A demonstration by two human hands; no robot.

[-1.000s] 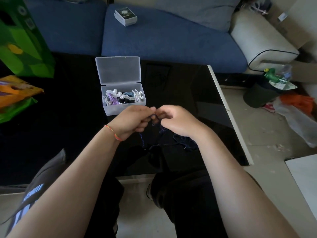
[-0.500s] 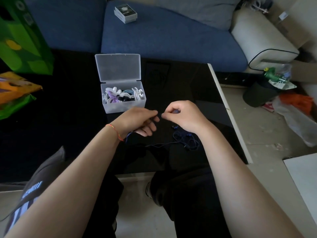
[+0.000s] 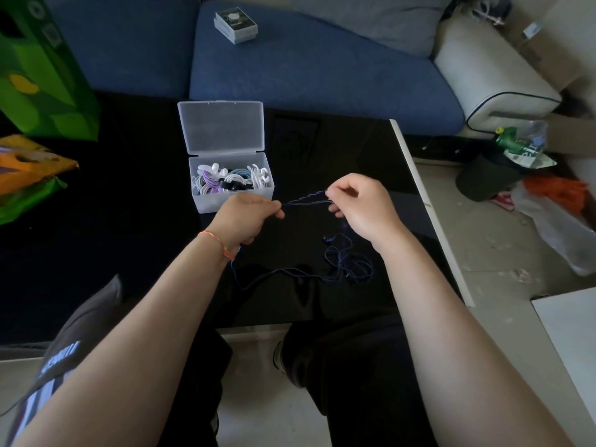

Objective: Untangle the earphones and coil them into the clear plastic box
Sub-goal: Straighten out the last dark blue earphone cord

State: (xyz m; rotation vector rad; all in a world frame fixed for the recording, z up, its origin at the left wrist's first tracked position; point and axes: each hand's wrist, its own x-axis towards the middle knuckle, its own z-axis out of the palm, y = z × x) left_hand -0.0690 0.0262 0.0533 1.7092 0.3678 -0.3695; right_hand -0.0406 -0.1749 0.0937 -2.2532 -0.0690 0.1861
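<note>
Left hand (image 3: 248, 217) and right hand (image 3: 361, 204) are apart, each pinching the thin dark-blue earphone cord (image 3: 306, 199), pulled taut between them, prob. to work a twist out. The rest lies tangled on the black glossy table (image 3: 129, 221), nearer the person than the open clear plastic box (image 3: 232, 198), which holds other coiled earphones. Earbuds hard to make out vs. dark top.

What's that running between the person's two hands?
In the head view, a taut stretch of the dark blue earphone cable runs between the left hand and right hand, above the black table.
</note>
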